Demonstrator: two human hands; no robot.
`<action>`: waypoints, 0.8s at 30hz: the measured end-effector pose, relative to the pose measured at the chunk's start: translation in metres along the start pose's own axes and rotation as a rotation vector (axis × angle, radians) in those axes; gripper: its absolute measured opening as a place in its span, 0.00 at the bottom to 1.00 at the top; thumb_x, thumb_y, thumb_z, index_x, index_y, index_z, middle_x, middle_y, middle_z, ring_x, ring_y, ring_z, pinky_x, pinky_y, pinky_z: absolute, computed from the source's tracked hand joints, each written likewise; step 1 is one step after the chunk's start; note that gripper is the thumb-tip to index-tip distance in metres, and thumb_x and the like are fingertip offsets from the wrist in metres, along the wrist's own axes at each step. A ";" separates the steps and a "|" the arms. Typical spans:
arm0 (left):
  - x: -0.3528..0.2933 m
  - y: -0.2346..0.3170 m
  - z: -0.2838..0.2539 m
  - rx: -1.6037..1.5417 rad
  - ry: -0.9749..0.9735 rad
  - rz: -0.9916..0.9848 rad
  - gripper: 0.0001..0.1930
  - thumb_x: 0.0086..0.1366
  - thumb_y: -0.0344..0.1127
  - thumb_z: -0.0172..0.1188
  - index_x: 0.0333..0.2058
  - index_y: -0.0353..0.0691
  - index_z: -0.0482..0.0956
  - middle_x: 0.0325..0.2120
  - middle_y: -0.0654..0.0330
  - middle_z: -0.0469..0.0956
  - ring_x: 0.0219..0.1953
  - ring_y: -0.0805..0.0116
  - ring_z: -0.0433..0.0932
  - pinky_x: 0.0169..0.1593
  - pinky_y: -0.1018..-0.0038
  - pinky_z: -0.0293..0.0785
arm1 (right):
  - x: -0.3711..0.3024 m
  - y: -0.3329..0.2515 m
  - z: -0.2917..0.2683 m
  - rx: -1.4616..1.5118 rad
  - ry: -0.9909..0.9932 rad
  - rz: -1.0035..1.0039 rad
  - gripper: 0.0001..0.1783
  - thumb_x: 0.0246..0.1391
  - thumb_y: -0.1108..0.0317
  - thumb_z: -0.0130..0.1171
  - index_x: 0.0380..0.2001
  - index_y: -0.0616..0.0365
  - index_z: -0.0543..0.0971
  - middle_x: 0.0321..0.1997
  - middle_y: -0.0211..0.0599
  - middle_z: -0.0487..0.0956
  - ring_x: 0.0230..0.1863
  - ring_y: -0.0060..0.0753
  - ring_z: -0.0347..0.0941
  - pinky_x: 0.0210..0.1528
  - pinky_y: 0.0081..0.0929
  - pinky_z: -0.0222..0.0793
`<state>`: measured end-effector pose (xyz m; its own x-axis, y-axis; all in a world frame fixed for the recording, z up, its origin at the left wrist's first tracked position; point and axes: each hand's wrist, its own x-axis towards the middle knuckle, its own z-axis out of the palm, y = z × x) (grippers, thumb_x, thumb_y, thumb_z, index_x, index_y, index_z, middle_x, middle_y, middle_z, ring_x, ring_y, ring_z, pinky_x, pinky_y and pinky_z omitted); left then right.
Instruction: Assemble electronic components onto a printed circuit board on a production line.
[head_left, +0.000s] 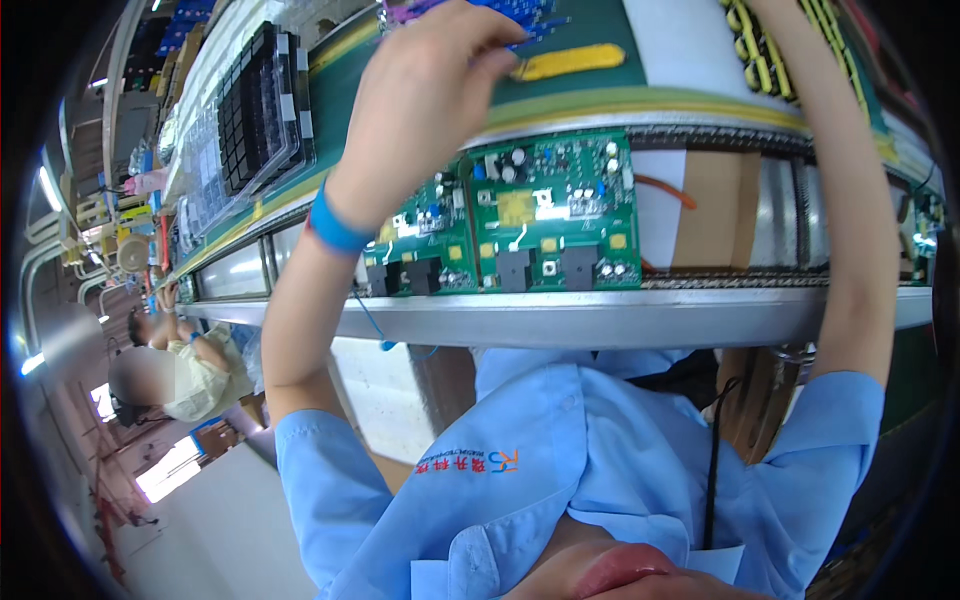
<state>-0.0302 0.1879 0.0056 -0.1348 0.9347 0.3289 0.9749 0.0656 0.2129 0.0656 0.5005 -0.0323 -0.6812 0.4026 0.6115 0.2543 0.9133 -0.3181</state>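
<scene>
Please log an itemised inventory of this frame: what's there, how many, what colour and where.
green circuit boards: two plainly visible, green, mid-line, left one partly behind the wrist
blue parts: many, blue, top centre by the fingers
yellow flat piece: one, yellow, beside the fingertips
yellow-and-black parts: several, top right
black compartmented tray: one, black, upper left
cardboard: one visible section, brown, right of the boards
front rail: one, silver, below the boards
co-worker: one, pale yellow top, far left
wristband: one, blue, left wrist
shirt: one, light blue, lower centre
left hand: one, bare, top centre; grip unclear
right forearm: one, bare, right; hand out of view
</scene>
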 end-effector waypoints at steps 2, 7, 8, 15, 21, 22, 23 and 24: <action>0.010 -0.039 0.017 0.213 0.068 -0.001 0.13 0.59 0.32 0.63 0.43 0.37 0.80 0.36 0.52 0.79 0.38 0.52 0.79 0.43 0.67 0.75 | -0.002 0.004 0.009 0.051 0.071 0.017 0.19 0.50 0.73 0.56 0.48 0.62 0.78 0.50 0.51 0.78 0.55 0.51 0.72 0.60 0.40 0.66; 0.002 -0.059 0.030 0.261 0.093 -0.021 0.12 0.58 0.32 0.63 0.41 0.38 0.81 0.36 0.52 0.78 0.37 0.51 0.78 0.41 0.62 0.74 | -0.006 -0.006 0.018 0.189 0.106 0.219 0.21 0.53 0.73 0.56 0.52 0.63 0.76 0.56 0.52 0.75 0.60 0.51 0.69 0.65 0.39 0.62; 0.003 -0.055 0.029 0.224 0.079 -0.078 0.11 0.57 0.33 0.64 0.39 0.38 0.81 0.34 0.52 0.78 0.37 0.51 0.78 0.42 0.60 0.74 | -0.007 -0.010 0.013 0.140 0.099 0.199 0.21 0.52 0.73 0.56 0.52 0.63 0.76 0.56 0.52 0.75 0.60 0.52 0.68 0.65 0.39 0.61; 0.007 -0.072 0.020 -0.053 0.050 -0.254 0.08 0.55 0.32 0.64 0.33 0.37 0.83 0.32 0.50 0.80 0.37 0.49 0.79 0.43 0.60 0.75 | -0.008 -0.033 0.001 -0.116 0.000 -0.117 0.19 0.48 0.74 0.59 0.47 0.60 0.80 0.51 0.45 0.77 0.55 0.49 0.70 0.60 0.40 0.65; -0.001 -0.101 0.014 -0.118 0.296 -0.267 0.08 0.58 0.36 0.67 0.35 0.42 0.85 0.27 0.58 0.79 0.30 0.60 0.78 0.36 0.71 0.72 | 0.007 -0.042 0.000 -0.267 -0.052 -0.153 0.14 0.46 0.74 0.63 0.40 0.60 0.81 0.40 0.42 0.76 0.46 0.47 0.73 0.51 0.40 0.68; 0.019 -0.059 -0.005 -0.152 0.166 -0.433 0.10 0.62 0.28 0.60 0.41 0.33 0.82 0.30 0.59 0.82 0.31 0.74 0.78 0.36 0.77 0.74 | 0.005 -0.026 0.001 -0.287 -0.017 -0.179 0.15 0.45 0.74 0.63 0.40 0.60 0.81 0.40 0.43 0.76 0.47 0.47 0.73 0.51 0.39 0.68; 0.015 -0.059 -0.006 -0.148 0.162 -0.448 0.10 0.62 0.28 0.60 0.41 0.33 0.82 0.30 0.59 0.82 0.31 0.74 0.78 0.36 0.77 0.74 | 0.005 -0.024 0.002 -0.286 0.029 -0.226 0.15 0.45 0.73 0.64 0.40 0.60 0.81 0.40 0.43 0.75 0.47 0.47 0.72 0.51 0.39 0.68; 0.012 -0.063 -0.005 -0.261 0.269 -0.447 0.08 0.63 0.29 0.59 0.39 0.33 0.82 0.28 0.61 0.82 0.30 0.75 0.78 0.35 0.78 0.73 | 0.005 -0.028 0.004 -0.270 0.021 -0.231 0.15 0.45 0.73 0.64 0.40 0.60 0.81 0.40 0.43 0.75 0.47 0.47 0.72 0.51 0.39 0.68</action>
<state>-0.0944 0.1932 0.0005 -0.5963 0.7123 0.3701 0.7420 0.3130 0.5929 0.0525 0.4763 -0.0232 -0.7280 0.1825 0.6608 0.2701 0.9623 0.0317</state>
